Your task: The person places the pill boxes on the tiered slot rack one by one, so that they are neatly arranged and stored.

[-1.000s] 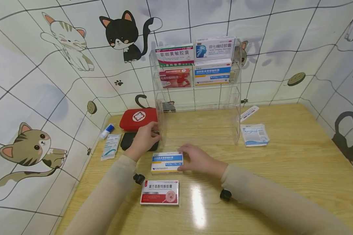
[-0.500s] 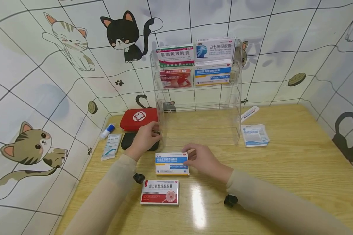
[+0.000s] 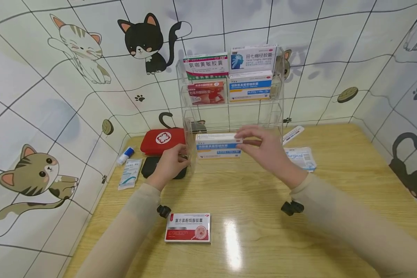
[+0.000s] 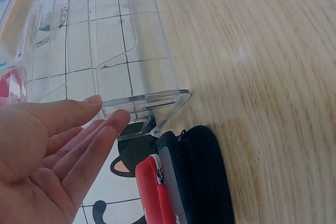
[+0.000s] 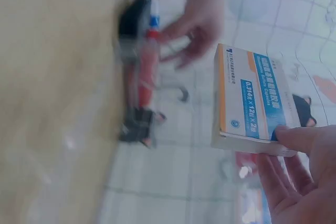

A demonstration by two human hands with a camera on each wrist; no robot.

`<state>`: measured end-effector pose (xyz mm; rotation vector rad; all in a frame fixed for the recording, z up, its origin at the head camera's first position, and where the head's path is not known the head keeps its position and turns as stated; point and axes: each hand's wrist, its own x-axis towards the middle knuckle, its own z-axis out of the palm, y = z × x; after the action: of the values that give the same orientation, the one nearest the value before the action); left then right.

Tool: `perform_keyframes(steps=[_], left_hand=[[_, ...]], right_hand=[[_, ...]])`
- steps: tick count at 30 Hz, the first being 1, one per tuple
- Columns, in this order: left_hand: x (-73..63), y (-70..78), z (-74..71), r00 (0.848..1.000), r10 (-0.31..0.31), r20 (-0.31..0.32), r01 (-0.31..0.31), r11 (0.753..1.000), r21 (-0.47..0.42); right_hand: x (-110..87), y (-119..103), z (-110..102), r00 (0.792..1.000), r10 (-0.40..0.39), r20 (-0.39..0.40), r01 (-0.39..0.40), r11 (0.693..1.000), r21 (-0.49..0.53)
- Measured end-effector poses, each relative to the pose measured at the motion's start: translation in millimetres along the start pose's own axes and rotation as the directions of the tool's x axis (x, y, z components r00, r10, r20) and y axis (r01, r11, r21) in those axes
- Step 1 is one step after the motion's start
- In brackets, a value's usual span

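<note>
Between thumb and fingers, my right hand [image 3: 269, 152] holds a white, blue and yellow medicine box [image 3: 218, 146] by its right end, in front of the lower part of a clear acrylic display rack [image 3: 280, 112]. The right wrist view shows the thumb on the front of the box [image 5: 252, 95] and fingers behind it. My left hand [image 3: 171, 164] pinches the rack's left side edge; in the left wrist view the rack's edge [image 4: 152, 98] runs between thumb and fingertips. On the table nearer me lies a red and white medicine box [image 3: 188, 228].
Several medicine boxes, among them a red one [image 3: 207, 93], fill the rack's upper tiers. Left of it lie a red first-aid case [image 3: 160, 141], a black case [image 3: 150, 166], a white packet [image 3: 130, 173] and a blue-capped bottle [image 3: 126, 155]. A surgical packet [image 3: 304, 158] lies on the right.
My right hand has lifted the blue and white medicine box off the table and carried it forward to the rack. The left hand has stayed at the rack's side.
</note>
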<state>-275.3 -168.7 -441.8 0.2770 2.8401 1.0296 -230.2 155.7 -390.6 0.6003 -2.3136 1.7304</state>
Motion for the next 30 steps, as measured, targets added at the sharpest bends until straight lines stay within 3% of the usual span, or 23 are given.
perform_keyframes(steps=[5,9,19,25,30], left_hand=[[-1.0,0.2,-0.7,1.000,-0.011,0.004,0.011,1.000,0.005],[-1.7,0.2,-0.6,1.000,-0.012,0.004,0.012,1.000,0.002],[0.1,2.4,0.0,1.000,-0.014,0.003,0.014,1.000,0.016],[-0.6,3.1,-1.0,0.999,-0.034,0.007,0.033,0.999,0.026],[-0.8,3.2,-1.6,0.999,-0.037,0.006,0.037,0.999,0.028]], right_hand=[[46.0,-13.5,-18.6,0.973,-0.202,-0.107,0.190,0.975,-0.113],[72.8,-11.3,-19.7,0.955,-0.261,-0.138,0.243,0.961,-0.133],[101.6,15.4,-2.6,0.965,-0.187,-0.183,0.163,0.976,-0.142],[103.3,31.4,10.2,0.986,-0.097,-0.139,0.076,0.986,-0.148],[102.1,38.4,15.8,0.991,-0.052,-0.125,0.034,0.990,-0.139]])
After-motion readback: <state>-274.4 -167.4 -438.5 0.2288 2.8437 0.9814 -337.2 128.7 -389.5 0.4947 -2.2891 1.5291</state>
